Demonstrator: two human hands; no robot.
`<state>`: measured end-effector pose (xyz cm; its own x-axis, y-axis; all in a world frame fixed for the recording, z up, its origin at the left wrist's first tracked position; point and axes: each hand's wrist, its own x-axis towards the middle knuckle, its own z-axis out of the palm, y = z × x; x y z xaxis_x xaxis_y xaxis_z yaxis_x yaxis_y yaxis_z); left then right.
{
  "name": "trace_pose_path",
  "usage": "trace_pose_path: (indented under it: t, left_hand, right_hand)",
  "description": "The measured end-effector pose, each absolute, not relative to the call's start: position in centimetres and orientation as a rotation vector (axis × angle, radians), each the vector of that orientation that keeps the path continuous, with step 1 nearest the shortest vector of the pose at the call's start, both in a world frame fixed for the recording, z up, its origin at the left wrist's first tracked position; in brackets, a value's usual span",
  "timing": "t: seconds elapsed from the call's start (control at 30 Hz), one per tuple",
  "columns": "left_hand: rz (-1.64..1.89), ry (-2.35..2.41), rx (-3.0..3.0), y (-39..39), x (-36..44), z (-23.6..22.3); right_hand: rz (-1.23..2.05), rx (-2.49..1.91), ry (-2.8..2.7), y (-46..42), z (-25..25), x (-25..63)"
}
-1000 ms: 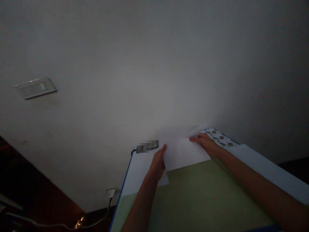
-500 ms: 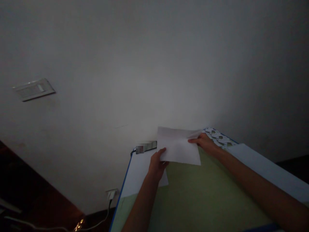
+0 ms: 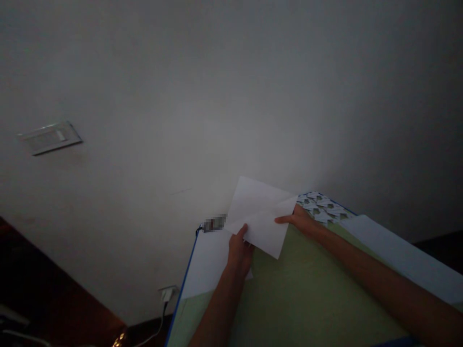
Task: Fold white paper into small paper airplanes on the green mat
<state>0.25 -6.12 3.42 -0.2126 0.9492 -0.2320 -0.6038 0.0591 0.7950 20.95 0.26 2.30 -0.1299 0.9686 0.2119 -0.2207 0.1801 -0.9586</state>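
A white sheet of paper [image 3: 262, 205] is held up above the far part of the green table top [image 3: 307, 284], tilted with one corner pointing down. My left hand [image 3: 239, 248] pinches its lower left edge, thumb on the face and the other fingers behind. At the right edge, my right hand [image 3: 298, 220] grips it with the thumb laid across the front. Faint creases run over the sheet. Beneath and left of it, more white paper [image 3: 206, 262] lies on the table, partly covered by my left hand and forearm.
Folded white paper pieces [image 3: 321, 207] with gaps between them lie at the far right corner. A long white sheet [image 3: 394, 255] runs along the right edge. A blurred-out object [image 3: 214, 223] sits at the far left corner. A plug [image 3: 167, 293] is in the wall socket.
The sheet has turned clockwise between my hands, its lower right corner swinging down and left. My right hand has shifted slightly left and down.
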Motion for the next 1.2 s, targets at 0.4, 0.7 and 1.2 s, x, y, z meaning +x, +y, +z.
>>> trace_pose_path:
  t: [0.4, 0.7, 1.2]
  left_hand:
    - [1.632, 1.069, 0.554, -5.5, -0.1, 3.1]
    - [1.624, 0.942, 0.593, -5.5, -0.1, 3.1]
    - [1.509, 1.246, 1.015, -4.9, -2.9, 4.0]
  right_hand:
    - [1.426, -0.719, -1.013, 0.3, 2.5, 20.2]
    - [1.395, -0.697, -0.942, 0.9, 2.2, 20.4]
    - [1.222, -0.896, -0.995, 0.3, 3.7, 22.5]
